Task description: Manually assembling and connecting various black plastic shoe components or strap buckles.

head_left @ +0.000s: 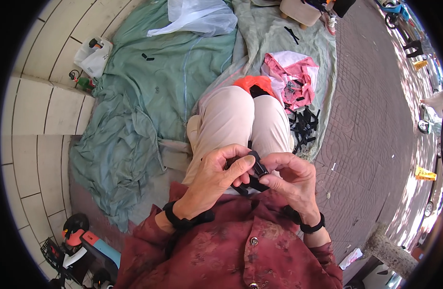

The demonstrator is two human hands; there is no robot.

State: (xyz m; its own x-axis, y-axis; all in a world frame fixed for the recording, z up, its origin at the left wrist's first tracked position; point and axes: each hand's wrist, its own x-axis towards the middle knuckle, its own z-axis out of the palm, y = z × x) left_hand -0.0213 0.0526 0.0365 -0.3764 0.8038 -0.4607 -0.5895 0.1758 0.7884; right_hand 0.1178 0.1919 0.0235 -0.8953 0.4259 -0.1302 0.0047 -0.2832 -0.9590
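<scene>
Above my lap, both hands are closed on a small black plastic piece (pixel 258 166), whose exact kind I cannot make out. My left hand (pixel 215 171) pinches its upper end with the thumb on top. At its lower end are the thumb and fingers of my right hand (pixel 293 180). Black strap-like pieces (pixel 253 185) lie in my lap just under the hands, partly hidden by them. A loose heap of black strips (pixel 304 127) rests on the cloth beside my right knee.
A pink-and-white bag (pixel 306 65) with dark pieces inside lies beyond my knees, by an orange-red bag (pixel 253 82). Green cloth (pixel 149 91) covers the ground, with a clear plastic bag (pixel 202 19) on it. A white bag (pixel 94 57) and green bottle (pixel 85 83) stand by the tiled wall.
</scene>
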